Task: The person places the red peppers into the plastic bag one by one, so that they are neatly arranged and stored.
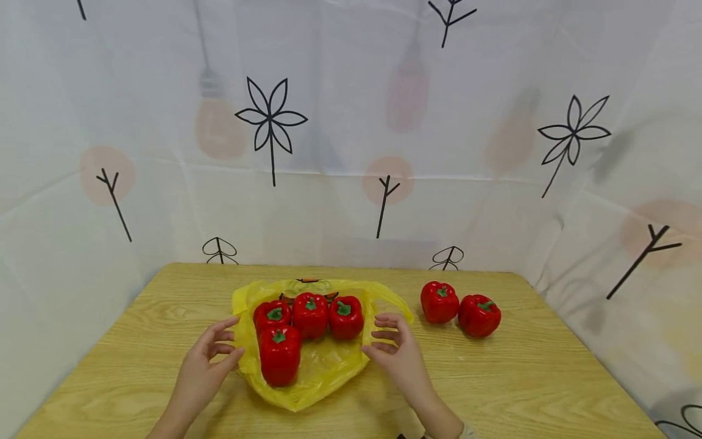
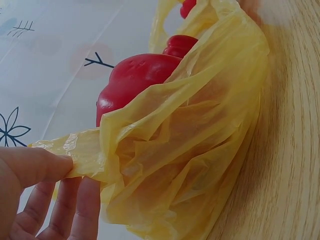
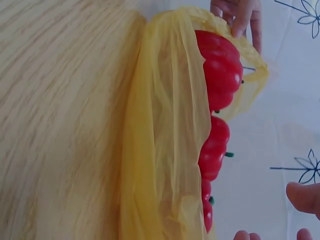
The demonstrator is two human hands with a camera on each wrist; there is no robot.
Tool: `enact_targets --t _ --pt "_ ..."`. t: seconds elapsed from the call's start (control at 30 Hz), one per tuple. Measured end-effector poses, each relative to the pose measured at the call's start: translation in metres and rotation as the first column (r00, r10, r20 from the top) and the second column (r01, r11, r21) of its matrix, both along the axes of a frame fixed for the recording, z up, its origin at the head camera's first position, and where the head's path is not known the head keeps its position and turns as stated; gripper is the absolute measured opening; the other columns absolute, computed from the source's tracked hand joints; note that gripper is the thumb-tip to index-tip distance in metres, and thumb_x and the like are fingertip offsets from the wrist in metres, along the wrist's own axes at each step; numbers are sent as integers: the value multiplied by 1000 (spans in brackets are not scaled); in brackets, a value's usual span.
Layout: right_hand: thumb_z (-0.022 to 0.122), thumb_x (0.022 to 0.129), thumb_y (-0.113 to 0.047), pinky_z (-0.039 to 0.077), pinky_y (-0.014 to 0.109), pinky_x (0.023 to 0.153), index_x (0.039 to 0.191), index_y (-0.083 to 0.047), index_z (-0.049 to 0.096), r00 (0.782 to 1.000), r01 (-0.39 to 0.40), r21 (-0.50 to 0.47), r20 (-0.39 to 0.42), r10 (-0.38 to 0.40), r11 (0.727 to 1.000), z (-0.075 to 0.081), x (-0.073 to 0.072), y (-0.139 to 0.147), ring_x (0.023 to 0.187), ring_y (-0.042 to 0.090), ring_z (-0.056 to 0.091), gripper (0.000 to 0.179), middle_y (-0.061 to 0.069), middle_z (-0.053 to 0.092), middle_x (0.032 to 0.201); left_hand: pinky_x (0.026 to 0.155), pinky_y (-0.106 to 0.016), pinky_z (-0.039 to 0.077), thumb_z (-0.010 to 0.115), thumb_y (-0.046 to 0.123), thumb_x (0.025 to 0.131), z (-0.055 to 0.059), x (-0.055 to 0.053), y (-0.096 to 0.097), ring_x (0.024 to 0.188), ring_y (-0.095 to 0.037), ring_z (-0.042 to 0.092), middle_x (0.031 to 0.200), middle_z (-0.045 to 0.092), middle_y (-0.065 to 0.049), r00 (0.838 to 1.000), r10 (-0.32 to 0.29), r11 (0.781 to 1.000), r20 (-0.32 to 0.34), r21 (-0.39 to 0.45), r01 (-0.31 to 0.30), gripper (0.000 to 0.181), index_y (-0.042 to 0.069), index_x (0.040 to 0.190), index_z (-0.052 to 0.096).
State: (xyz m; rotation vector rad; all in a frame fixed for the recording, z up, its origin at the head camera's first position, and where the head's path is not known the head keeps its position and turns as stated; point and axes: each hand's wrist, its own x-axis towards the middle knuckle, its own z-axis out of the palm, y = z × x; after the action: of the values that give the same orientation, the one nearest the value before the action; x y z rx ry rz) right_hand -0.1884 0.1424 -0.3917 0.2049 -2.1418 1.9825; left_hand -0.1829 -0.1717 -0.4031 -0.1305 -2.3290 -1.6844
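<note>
A yellow plastic bag (image 1: 318, 381) lies spread on the table with its mouth gaping and several red bell peppers in it. Three stand in a row, the middle one (image 1: 310, 320) among them, and a larger pepper (image 1: 280, 360) sits in front at the left. My left hand (image 1: 211, 350) pinches the bag's left edge between thumb and fingers, as the left wrist view shows on the bag's handle strip (image 2: 82, 150). At the bag's right side is my right hand (image 1: 400, 353), its thumb (image 3: 305, 197) and fingertips apart and holding nothing.
To the right of the bag, two more red bell peppers, a left one (image 1: 439, 302) and a right one (image 1: 479, 316), rest side by side on the wooden table (image 1: 526, 378). A patterned white cloth (image 1: 329, 207) hangs behind the table and at its sides.
</note>
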Motion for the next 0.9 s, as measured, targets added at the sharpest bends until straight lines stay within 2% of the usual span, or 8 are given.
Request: enact_targets --t 0.4,0.6,0.9 --pt "71 74 11 52 36 83 116 3 49 996 74 14 -41 -73 997 2 -5 14 100 35 53 48 16 49 110 62 -26 55 68 2 84 -1 -2 -1 83 -10 56 108 51 -13 1000 11 1000 10 -24 -11 48 11 128 51" --pt "70 75 12 51 34 83 115 3 48 994 100 39 -45 -98 994 3 -7 22 96 26 54 47 16 49 111 61 -27 55 68 1 83 -1 -1 0 82 -10 57 107 52 -13 1000 12 1000 -4 -14 -12 48 10 127 52" --pt "70 75 11 50 21 79 116 3 47 987 151 59 -55 -148 987 5 -7 35 98 30 54 48 17 51 110 62 -26 55 68 2 84 0 -1 -1 84 -12 56 109 51 -13 1000 10 1000 20 -13 -9 48 11 128 51"
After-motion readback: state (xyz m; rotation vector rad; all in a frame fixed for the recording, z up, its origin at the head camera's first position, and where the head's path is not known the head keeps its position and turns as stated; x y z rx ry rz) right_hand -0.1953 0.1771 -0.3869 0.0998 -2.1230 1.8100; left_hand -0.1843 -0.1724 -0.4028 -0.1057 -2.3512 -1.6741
